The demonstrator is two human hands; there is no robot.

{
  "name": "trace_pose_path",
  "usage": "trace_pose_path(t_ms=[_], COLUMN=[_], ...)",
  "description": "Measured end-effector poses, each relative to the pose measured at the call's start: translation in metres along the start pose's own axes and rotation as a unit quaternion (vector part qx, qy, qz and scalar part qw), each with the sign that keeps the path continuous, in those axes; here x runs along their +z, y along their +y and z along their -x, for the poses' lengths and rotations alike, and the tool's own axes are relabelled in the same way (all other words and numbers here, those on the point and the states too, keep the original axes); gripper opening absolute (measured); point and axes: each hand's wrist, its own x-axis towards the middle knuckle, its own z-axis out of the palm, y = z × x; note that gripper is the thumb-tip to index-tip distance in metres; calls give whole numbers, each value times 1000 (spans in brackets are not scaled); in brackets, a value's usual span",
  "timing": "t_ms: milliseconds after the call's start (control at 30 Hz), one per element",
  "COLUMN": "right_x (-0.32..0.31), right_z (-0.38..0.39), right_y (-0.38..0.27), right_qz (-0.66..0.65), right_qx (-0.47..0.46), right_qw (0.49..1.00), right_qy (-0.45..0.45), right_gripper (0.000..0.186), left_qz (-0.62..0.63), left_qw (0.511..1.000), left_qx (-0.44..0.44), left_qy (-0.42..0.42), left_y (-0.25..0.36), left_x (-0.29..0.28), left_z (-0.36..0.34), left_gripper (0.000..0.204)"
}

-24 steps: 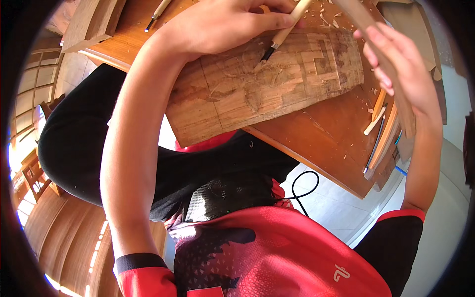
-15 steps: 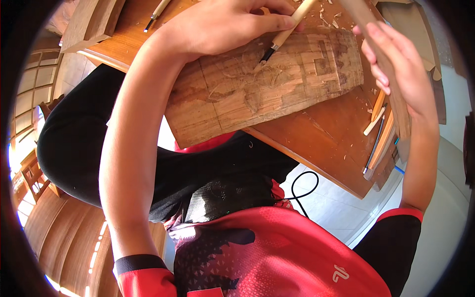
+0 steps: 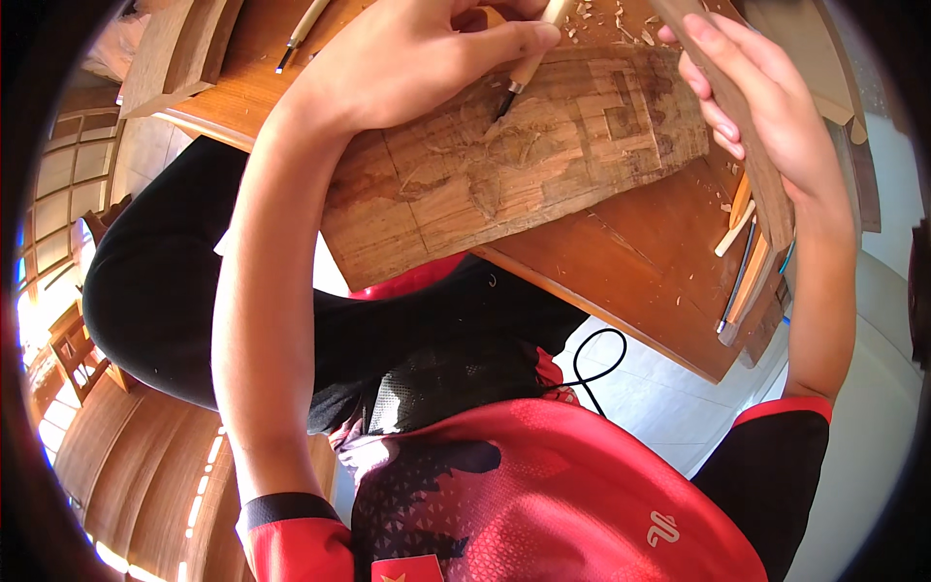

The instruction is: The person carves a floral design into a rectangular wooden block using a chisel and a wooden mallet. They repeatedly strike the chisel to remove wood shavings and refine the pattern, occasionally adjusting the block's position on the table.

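A carved wooden board lies tilted across the table's near edge, with cut lines and raised patterns on its face. My left hand is closed round the pale handle of a chisel, whose dark blade slants down to touch the carving. Above the board's right end, my right hand grips a long flat wooden bar that slopes up out of the frame. The upper ends of both bar and chisel are cut off by the frame's top edge.
Wood chips are scattered on the brown table. A second chisel lies at the back left, near a thick wooden block. Pencil-like sticks and tools lie along the right edge. A black cord loop hangs below the table.
The chisel and my left hand have shifted slightly left, its tip now at another spot on the carving. My right hand and the bar have moved slightly left.
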Motion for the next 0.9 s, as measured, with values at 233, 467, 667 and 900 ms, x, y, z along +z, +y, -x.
trace_pose_path(t_ms=[233, 467, 667, 900], right_x=[-6, -17, -11, -18], right_z=[-2, -6, -12, -13], right_y=[0, -22, -24, -18], right_qz=[12, -39, -76, 8], right_qx=[5, -5, -4, -9], right_qw=[1000, 999, 997, 998], right_qy=[-24, -11, 8, -55], right_gripper=[43, 30, 30, 32], left_qz=[10, 12, -44, -14], left_qw=[999, 999, 998, 997], left_qx=[41, 48, -19, 62], left_qy=[21, 15, 28, 50], left_y=[-9, -20, 2, -11], left_x=[8, 10, 12, 14], left_z=[-5, -15, -12, -8], left_gripper=[29, 27, 24, 23])
